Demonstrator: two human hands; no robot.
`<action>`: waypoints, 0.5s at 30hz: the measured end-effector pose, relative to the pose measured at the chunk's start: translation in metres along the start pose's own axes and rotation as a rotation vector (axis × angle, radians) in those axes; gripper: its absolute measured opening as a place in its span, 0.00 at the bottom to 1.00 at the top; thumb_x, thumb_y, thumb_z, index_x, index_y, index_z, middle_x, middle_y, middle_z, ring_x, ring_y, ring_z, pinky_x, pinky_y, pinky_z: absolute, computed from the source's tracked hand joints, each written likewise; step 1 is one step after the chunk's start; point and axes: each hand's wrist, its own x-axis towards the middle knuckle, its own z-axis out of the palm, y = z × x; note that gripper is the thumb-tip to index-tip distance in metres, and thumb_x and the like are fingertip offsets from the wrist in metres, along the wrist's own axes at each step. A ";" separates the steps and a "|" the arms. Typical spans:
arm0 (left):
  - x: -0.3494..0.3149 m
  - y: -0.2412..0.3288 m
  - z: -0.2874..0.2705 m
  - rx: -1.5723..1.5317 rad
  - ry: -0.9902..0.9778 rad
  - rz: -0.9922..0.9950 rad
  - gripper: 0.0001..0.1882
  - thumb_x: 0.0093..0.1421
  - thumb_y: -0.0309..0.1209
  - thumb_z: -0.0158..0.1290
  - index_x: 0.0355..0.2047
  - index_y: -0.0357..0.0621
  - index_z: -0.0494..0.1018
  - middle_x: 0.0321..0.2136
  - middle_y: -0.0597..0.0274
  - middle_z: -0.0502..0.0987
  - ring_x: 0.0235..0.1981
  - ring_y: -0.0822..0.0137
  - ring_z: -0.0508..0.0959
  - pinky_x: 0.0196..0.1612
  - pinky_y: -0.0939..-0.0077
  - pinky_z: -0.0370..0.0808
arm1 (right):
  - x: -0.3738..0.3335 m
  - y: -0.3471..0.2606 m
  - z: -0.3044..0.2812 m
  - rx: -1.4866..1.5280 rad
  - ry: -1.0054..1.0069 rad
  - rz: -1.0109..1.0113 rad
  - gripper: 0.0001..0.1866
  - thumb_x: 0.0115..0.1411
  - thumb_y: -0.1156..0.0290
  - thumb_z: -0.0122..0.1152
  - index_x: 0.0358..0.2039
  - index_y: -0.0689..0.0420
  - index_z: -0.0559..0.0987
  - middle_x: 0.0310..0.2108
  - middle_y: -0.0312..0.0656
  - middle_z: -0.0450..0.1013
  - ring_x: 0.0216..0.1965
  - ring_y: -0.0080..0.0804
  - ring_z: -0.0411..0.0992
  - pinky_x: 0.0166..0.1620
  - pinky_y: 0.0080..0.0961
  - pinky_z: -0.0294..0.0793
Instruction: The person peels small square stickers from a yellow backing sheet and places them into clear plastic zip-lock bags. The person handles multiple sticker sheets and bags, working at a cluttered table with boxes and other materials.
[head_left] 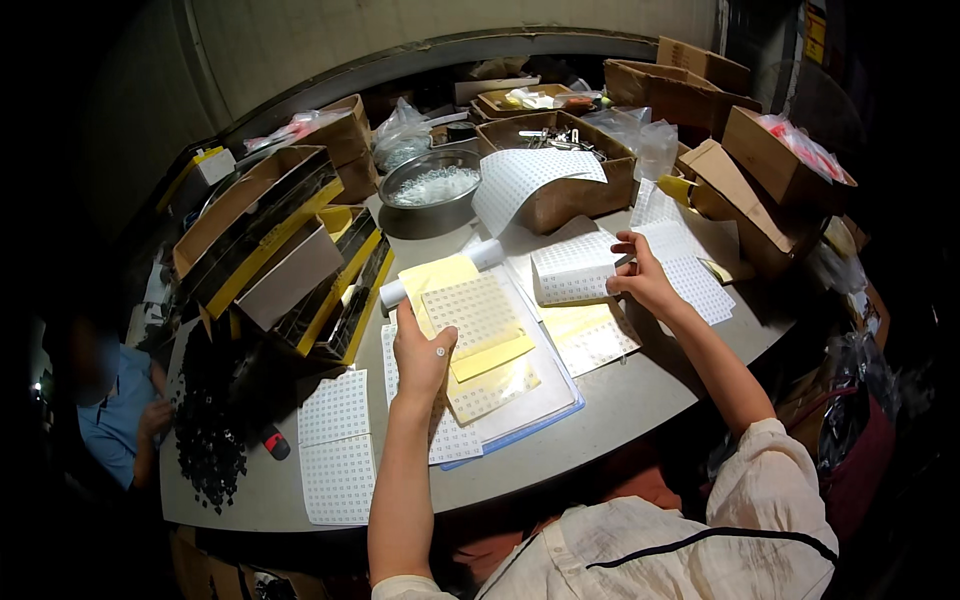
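Observation:
My left hand (422, 352) is closed on the left edge of a yellow-backed sticker sheet (468, 312), its thumb on top. A small round white sticker (440, 352) clings near the base of that thumb. Beneath lie further yellow sheets and a white sheet on a blue-edged clipboard (528, 424). My right hand (645, 280) hovers beside a curled white label sheet (572, 272), fingers bent and apart, with nothing visible between them. Below that sheet sits a yellow-and-white sticker sheet (592, 338).
Label sheets (336, 450) and a pile of small black pieces (210, 430) lie at left, near a red-and-black object (276, 442). Behind stand a metal bowl (432, 185) of clear pieces, a cardboard box (580, 200) of metal parts and stacked boxes (270, 230). Someone in blue (115, 410) sits left.

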 end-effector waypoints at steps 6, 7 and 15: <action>-0.007 0.013 0.002 0.204 0.006 0.015 0.44 0.54 0.20 0.58 0.69 0.31 0.51 0.57 0.38 0.72 0.56 0.47 0.77 0.59 0.63 0.74 | -0.007 -0.022 0.006 0.215 -0.030 0.027 0.43 0.50 0.86 0.66 0.66 0.62 0.59 0.60 0.50 0.63 0.36 0.23 0.75 0.44 0.26 0.79; -0.007 0.009 0.000 0.302 0.027 0.050 0.44 0.54 0.21 0.58 0.69 0.30 0.50 0.58 0.37 0.70 0.57 0.44 0.75 0.60 0.62 0.72 | -0.009 -0.030 0.010 0.241 -0.042 0.019 0.43 0.50 0.86 0.66 0.66 0.62 0.59 0.59 0.50 0.63 0.36 0.22 0.75 0.44 0.24 0.79; -0.002 -0.011 -0.003 0.634 0.123 0.203 0.49 0.49 0.30 0.64 0.69 0.31 0.53 0.62 0.36 0.63 0.64 0.39 0.63 0.68 0.53 0.60 | -0.017 -0.061 0.030 0.343 -0.102 -0.058 0.42 0.50 0.87 0.66 0.65 0.62 0.60 0.59 0.49 0.64 0.36 0.20 0.75 0.44 0.21 0.78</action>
